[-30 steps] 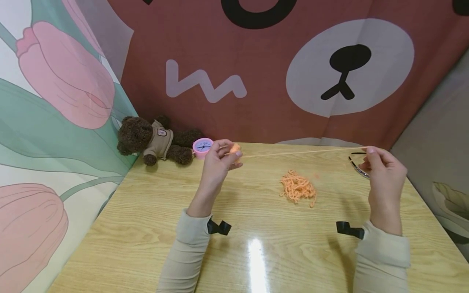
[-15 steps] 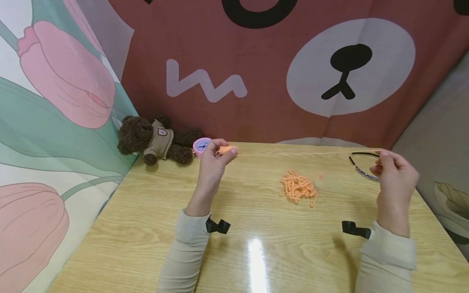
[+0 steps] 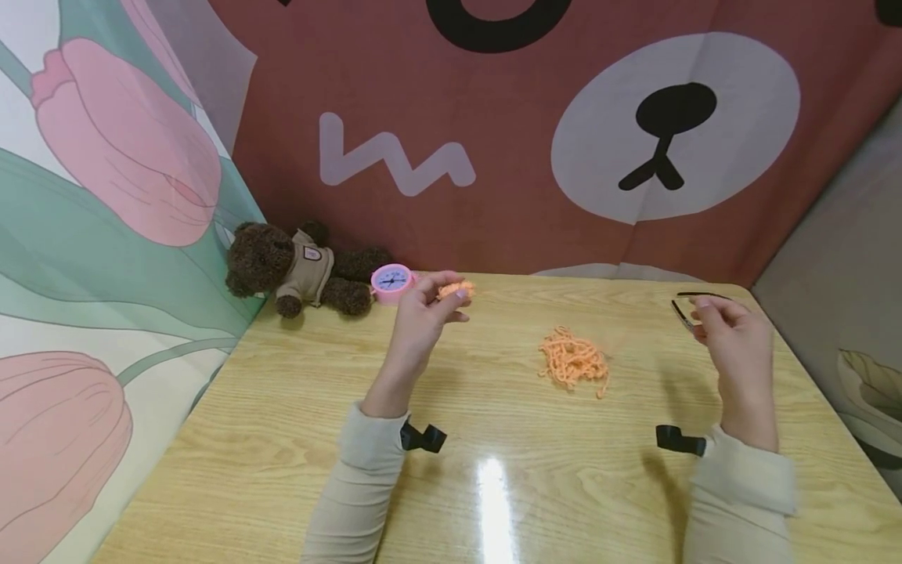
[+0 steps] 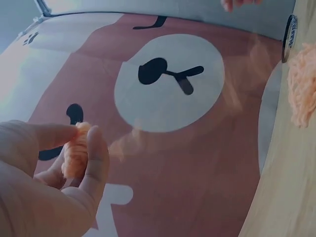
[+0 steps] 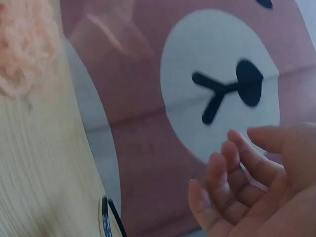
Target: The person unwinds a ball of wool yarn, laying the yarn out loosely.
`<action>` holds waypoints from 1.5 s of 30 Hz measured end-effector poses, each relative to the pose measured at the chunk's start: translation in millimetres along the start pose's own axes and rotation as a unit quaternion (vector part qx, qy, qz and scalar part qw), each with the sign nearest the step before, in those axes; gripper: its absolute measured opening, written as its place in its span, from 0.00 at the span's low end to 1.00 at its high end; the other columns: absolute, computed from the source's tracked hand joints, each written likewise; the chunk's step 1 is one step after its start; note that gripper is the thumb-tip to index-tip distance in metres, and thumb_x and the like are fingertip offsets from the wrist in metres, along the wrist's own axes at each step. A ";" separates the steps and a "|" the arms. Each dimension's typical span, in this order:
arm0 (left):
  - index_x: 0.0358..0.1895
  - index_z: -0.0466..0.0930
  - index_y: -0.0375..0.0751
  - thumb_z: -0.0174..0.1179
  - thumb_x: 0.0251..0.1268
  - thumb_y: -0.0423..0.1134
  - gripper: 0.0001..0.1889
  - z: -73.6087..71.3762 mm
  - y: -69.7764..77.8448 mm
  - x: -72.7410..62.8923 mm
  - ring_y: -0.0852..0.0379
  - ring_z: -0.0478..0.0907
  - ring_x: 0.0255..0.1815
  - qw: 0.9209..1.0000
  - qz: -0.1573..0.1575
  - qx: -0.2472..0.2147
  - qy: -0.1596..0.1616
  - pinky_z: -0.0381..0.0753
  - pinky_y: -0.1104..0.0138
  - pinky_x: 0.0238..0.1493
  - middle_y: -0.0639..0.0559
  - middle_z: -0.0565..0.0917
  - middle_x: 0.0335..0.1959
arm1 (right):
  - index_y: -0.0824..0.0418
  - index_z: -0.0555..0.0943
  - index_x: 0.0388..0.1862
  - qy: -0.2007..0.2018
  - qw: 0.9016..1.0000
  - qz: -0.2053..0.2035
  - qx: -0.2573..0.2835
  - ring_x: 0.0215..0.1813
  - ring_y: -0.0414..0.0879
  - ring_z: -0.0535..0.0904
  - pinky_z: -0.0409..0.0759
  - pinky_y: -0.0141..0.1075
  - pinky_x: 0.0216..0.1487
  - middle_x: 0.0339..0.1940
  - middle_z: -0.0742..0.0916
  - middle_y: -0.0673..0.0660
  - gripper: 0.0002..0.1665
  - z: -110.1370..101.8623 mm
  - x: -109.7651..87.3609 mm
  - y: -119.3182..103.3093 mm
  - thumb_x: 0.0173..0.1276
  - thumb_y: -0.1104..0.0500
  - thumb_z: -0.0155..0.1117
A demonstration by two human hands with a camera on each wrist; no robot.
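My left hand [image 3: 416, 337] pinches a small wound bundle of orange yarn [image 3: 458, 290] between thumb and fingers. The left wrist view shows that bundle [image 4: 76, 153] as a short roll with strands wrapped round it. Away to the right, my right hand [image 3: 736, 337] is raised above the table with bent fingers. In the right wrist view, this hand [image 5: 261, 182] has a small gap between thumb tip and forefinger, and no strand can be made out there. Between the hands lies a loose pile of orange yarn [image 3: 572, 360] on the table. Faint orange streaks blur both wrist views.
A pink alarm clock [image 3: 392, 283] stands behind my left hand, beside a brown teddy bear [image 3: 310, 270] lying down. A thin dark band [image 3: 682, 315], partly covered by my right hand, lies on the wooden table [image 3: 282, 439]. A bear-print curtain [image 3: 507, 227] hangs behind.
The strand stretched between my hands has gone from view. My right hand moved right, then back left. The left hand shifted slightly left, then right, turning the bundle.
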State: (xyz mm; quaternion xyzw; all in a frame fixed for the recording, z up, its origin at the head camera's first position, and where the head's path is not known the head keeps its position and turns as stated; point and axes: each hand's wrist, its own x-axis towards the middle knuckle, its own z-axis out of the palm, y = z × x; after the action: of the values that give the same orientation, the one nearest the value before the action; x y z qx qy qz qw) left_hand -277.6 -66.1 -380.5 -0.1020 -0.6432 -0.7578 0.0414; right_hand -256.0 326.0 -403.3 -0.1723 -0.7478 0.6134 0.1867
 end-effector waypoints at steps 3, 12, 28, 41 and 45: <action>0.54 0.78 0.30 0.62 0.67 0.26 0.13 7.0 -1.4 -2.0 0.59 0.84 0.39 1.000 -0.008 0.001 -0.024 0.88 0.69 0.42 0.48 0.82 0.44 | 0.56 0.83 0.60 -0.038 0.993 -0.053 -0.096 0.34 0.29 0.80 0.77 0.16 0.37 0.37 0.81 0.36 0.22 18.9 -9.1 -6.4 0.78 0.45 0.56; 0.63 0.75 0.38 0.59 0.73 0.30 0.18 18.4 -2.0 -9.3 0.58 0.86 0.42 0.991 -0.035 0.022 -0.126 0.89 0.60 0.44 0.40 0.82 0.50 | 0.54 0.77 0.69 -0.248 0.923 -0.227 -0.188 0.56 0.51 0.84 0.86 0.43 0.50 0.62 0.85 0.59 0.25 90.9 -50.8 -25.1 0.80 0.45 0.55; 0.66 0.75 0.34 0.57 0.73 0.31 0.20 19.2 -0.5 -14.1 0.59 0.83 0.42 0.976 -0.019 0.024 -0.216 0.84 0.69 0.38 0.45 0.82 0.52 | 0.54 0.89 0.43 -0.326 0.912 -0.224 -0.110 0.29 0.44 0.78 0.70 0.35 0.23 0.31 0.88 0.56 0.16 126.9 -79.4 -26.6 0.79 0.49 0.58; 0.66 0.75 0.36 0.58 0.74 0.33 0.20 15.0 -3.3 -7.6 0.58 0.83 0.42 0.990 -0.051 0.017 -0.128 0.86 0.68 0.41 0.51 0.78 0.46 | 0.57 0.89 0.46 -0.191 0.958 -0.210 -0.046 0.30 0.41 0.81 0.71 0.35 0.29 0.26 0.87 0.49 0.21 101.6 -63.0 -30.4 0.77 0.43 0.58; 0.66 0.75 0.40 0.58 0.75 0.36 0.19 15.9 -2.8 -5.7 0.59 0.82 0.39 0.995 -0.062 0.014 -0.083 0.87 0.68 0.37 0.51 0.76 0.43 | 0.57 0.89 0.48 -0.183 0.961 -0.201 -0.039 0.31 0.42 0.82 0.65 0.40 0.24 0.25 0.86 0.46 0.22 98.5 -62.2 -31.6 0.77 0.43 0.58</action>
State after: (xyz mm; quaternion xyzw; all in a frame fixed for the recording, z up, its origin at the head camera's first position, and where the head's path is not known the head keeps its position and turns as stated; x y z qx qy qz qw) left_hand -270.9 -50.4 -382.0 -0.1240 -0.6603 -0.7384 -0.0574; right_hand -251.1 205.7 -394.0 0.0903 -0.8116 0.5548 0.1592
